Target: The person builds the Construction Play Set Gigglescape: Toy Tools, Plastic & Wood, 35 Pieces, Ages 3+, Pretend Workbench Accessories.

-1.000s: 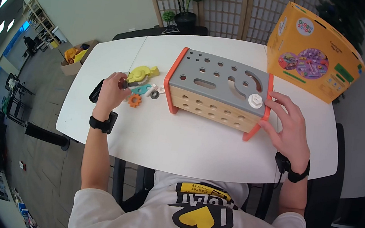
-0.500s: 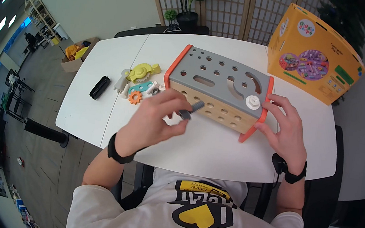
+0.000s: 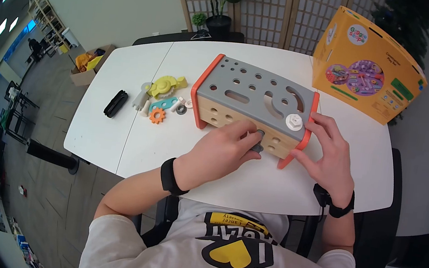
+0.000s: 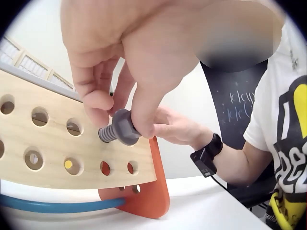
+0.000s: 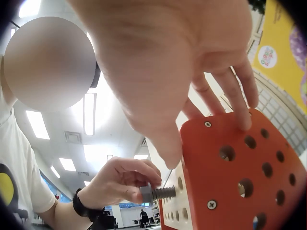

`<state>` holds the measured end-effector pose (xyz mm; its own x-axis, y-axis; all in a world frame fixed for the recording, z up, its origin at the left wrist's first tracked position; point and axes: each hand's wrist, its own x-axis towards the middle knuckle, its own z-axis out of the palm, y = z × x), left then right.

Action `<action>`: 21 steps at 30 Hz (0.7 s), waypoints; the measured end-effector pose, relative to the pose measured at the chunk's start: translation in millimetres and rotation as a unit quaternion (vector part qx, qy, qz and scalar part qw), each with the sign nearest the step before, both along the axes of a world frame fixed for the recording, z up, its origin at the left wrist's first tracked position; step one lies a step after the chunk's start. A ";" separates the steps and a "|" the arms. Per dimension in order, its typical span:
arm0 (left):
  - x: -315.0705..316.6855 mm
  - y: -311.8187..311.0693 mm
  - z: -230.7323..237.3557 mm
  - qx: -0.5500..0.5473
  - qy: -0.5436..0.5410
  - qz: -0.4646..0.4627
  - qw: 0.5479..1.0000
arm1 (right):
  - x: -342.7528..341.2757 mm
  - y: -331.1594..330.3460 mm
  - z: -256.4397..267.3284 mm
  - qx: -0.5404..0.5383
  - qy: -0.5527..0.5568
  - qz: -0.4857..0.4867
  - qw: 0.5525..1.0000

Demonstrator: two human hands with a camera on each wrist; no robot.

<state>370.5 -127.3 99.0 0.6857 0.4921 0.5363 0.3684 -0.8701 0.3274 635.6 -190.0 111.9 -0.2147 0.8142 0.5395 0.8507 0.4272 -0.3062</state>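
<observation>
A toy workbench [image 3: 245, 76] stands on the table, with a grey slotted top, holed wooden sides and orange end panels. My left hand [image 3: 220, 150] pinches a grey toy bolt [image 4: 125, 128] by its hexagonal head. The threaded tip meets an upper-row hole in the wooden front panel [image 4: 53, 153], near its right end. Around the front right corner, my right hand [image 3: 331, 155] grips the workbench, fingers against the orange end panel [image 5: 223, 177] and thumb by the wooden front edge. A white hexagonal piece [image 3: 294, 122] sits on the grey top near that corner.
Left of the workbench lie a yellow toy piece [image 3: 166, 87], a teal strip [image 3: 163, 104], an orange gear [image 3: 157, 116] and other small parts. A black case [image 3: 116, 104] is farther left. A yellow box [image 3: 365, 61] stands at the back right.
My left hand has come from the loose parts on the left, carrying the grey bolt across to the workbench's front panel. The right hand stays at the right end.
</observation>
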 end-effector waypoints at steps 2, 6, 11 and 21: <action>1.5 -0.8 1.2 0.026 0.003 0.019 0.999 | 0.0 0.8 -2.0 0.008 -0.003 -0.002 1.000; 2.5 7.4 -1.8 0.076 0.034 0.044 0.996 | 0.7 0.6 -1.8 0.011 -0.011 0.000 1.000; 10.7 17.5 -5.7 0.130 0.063 0.072 0.987 | -0.8 0.1 0.3 -0.003 -0.001 -0.003 1.000; -23.6 18.6 11.3 0.192 0.087 -0.073 0.975 | 20.3 0.1 1.4 -0.048 0.070 0.014 0.996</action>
